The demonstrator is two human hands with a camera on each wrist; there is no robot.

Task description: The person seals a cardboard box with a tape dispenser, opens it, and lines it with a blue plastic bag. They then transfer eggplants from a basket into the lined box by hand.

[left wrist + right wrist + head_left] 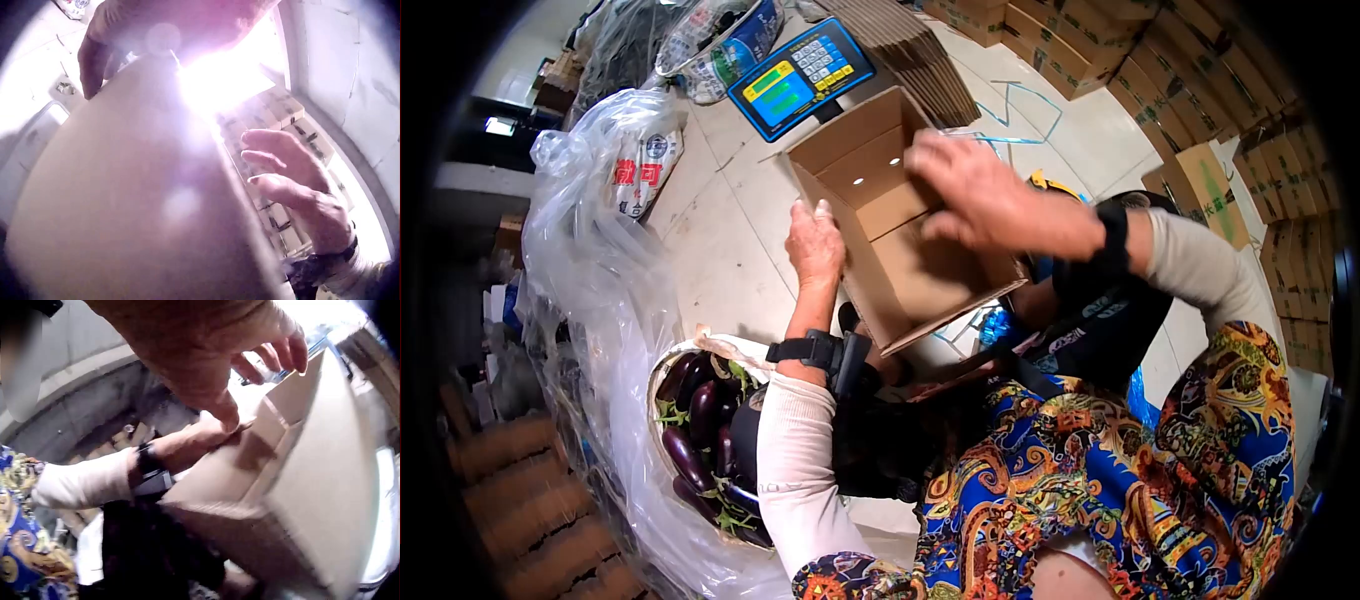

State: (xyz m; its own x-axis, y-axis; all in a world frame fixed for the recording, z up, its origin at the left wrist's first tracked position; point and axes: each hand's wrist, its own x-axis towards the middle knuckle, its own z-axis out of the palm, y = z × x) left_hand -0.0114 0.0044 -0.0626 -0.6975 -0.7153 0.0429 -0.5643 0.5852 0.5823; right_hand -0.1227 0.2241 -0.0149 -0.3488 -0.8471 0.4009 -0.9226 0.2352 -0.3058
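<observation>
An open, bare cardboard box [880,285] is tilted in front of the person; its inside shows two small bright holes in one wall. My left hand [815,243] grips the box's left edge, thumb at the rim. In the left wrist view that hand [181,25] lies along the top of the box wall [125,181]. Slightly blurred, my right hand [970,195] is over the box's right side, fingers spread and holding nothing. The right wrist view has this hand [212,356] above the box opening [269,434], with the thumb pointing down.
Purple eggplants [700,405] fill a sack on the left, beside clear plastic sheeting [590,270]. A blue scale display [802,80] stands beyond the box, near stacked flattened cardboard [910,60]. Closed cartons [1200,80] line the right side.
</observation>
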